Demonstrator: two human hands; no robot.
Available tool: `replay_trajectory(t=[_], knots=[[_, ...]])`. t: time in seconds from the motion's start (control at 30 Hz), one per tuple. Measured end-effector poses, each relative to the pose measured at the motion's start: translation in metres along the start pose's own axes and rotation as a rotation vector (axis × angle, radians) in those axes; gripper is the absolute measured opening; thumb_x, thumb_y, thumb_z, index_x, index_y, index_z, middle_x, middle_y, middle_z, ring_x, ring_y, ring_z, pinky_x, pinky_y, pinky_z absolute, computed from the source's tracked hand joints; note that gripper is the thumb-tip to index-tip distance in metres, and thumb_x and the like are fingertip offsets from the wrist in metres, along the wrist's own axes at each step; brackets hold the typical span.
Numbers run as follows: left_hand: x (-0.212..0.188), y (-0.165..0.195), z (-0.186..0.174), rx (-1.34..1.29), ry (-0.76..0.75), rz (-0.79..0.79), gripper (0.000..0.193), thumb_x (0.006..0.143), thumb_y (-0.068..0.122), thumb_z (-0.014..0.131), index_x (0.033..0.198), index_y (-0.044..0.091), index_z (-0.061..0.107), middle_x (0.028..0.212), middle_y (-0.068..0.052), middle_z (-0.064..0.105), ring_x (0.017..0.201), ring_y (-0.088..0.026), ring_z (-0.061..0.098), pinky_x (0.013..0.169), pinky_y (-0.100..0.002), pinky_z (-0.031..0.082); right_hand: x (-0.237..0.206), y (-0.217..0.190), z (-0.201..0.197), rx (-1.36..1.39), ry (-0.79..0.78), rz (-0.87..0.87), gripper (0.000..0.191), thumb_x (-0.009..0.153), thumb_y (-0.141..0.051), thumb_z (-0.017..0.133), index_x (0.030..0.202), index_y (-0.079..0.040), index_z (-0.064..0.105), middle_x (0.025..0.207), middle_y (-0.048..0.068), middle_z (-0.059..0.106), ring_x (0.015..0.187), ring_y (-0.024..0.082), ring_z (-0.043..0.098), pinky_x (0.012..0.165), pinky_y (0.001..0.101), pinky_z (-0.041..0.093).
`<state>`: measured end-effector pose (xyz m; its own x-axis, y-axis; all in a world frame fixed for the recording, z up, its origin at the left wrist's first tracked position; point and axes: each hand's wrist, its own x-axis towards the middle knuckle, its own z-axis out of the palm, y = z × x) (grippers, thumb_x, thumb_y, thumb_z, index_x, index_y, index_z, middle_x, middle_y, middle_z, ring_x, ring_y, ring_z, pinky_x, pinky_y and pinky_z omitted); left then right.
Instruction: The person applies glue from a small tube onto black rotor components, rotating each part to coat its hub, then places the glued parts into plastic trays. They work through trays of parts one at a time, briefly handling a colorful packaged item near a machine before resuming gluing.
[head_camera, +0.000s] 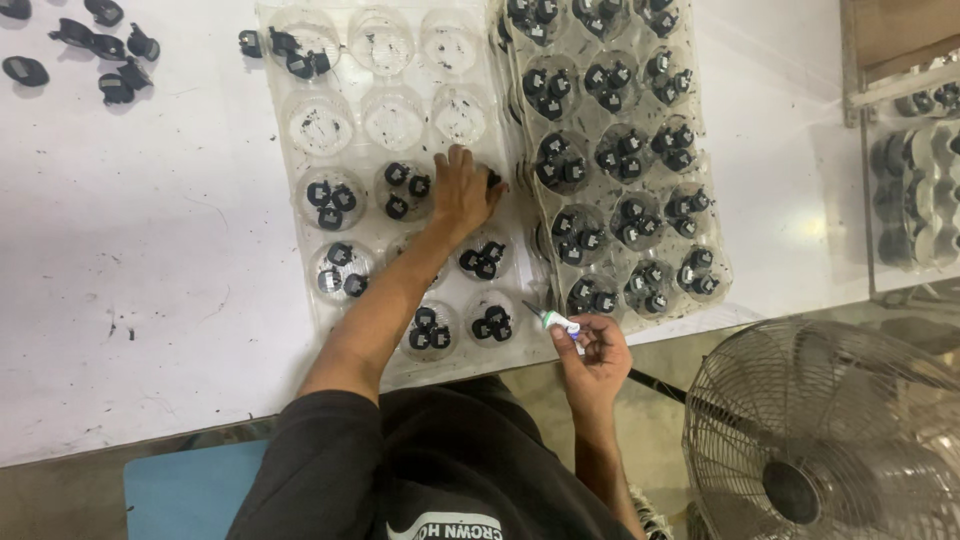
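My left hand (462, 190) reaches into a clear plastic tray (300, 215) with round wells, its fingers closed over small black parts in a well on the tray's right side. Other wells hold groups of small black parts (330, 202); the upper wells are mostly bare. My right hand (597, 352) is near the table's front edge and grips a small white and green tool (556, 321) with a thin tip. To the right lies a second clear tray (720, 275) whose wells are filled with black parts (622, 152).
Loose black parts (105, 55) lie at the table's top left on the white surface (150, 270). A metal fan (825, 435) stands at the lower right. More trays (915, 185) sit at the right edge.
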<state>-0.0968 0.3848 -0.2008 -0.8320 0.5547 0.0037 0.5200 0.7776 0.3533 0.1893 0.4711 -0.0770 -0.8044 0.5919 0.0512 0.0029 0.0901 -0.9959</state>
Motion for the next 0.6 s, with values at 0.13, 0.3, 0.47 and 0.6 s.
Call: replay_trajectory(t=[0.13, 0.3, 0.47, 0.6], knots=[[-0.016, -0.029, -0.002, -0.117, 0.274, 0.092, 0.051, 0.097, 0.054, 0.059, 0.123, 0.011, 0.071, 0.129, -0.024, 0.061, 0.125, -0.040, 0.046, 0.103, -0.063, 0.031, 0.006, 0.005, -0.003, 0.030, -0.011, 0.035, 0.026, 0.090, 0.010, 0.075, 0.111, 0.003, 0.063, 0.099, 0.006, 0.068, 0.093, 0.011, 0.066, 0.086, 0.0240, 0.054], [-0.038, -0.157, -0.046, -0.205, 0.442, -0.170, 0.042, 0.096, 0.037, 0.071, 0.131, 0.015, 0.069, 0.143, -0.016, 0.056, 0.138, -0.035, 0.042, 0.119, -0.057, 0.025, 0.012, 0.015, 0.004, 0.000, -0.004, 0.080, 0.027, 0.088, 0.009, 0.076, 0.110, 0.002, 0.063, 0.098, 0.005, 0.068, 0.090, 0.010, 0.065, 0.081, 0.0233, 0.052], [-0.052, -0.321, -0.108, 0.126, 0.601, -0.453, 0.057, 0.091, 0.029, 0.079, 0.142, 0.008, 0.063, 0.147, -0.025, 0.041, 0.139, -0.045, 0.033, 0.112, -0.065, 0.025, 0.014, 0.027, 0.026, -0.042, -0.035, 0.088, 0.027, 0.084, 0.007, 0.078, 0.107, 0.001, 0.064, 0.097, 0.003, 0.069, 0.088, 0.009, 0.065, 0.082, 0.0224, 0.053], [-0.056, -0.395, -0.122, 0.049, 0.512, -0.514, 0.066, 0.088, 0.035, 0.079, 0.145, 0.009, 0.059, 0.153, -0.032, 0.034, 0.136, -0.050, 0.031, 0.107, -0.063, 0.030, 0.008, 0.043, 0.055, -0.088, -0.046, 0.107, 0.027, 0.082, 0.006, 0.079, 0.104, 0.001, 0.065, 0.093, 0.000, 0.067, 0.084, 0.007, 0.062, 0.078, 0.0209, 0.052]])
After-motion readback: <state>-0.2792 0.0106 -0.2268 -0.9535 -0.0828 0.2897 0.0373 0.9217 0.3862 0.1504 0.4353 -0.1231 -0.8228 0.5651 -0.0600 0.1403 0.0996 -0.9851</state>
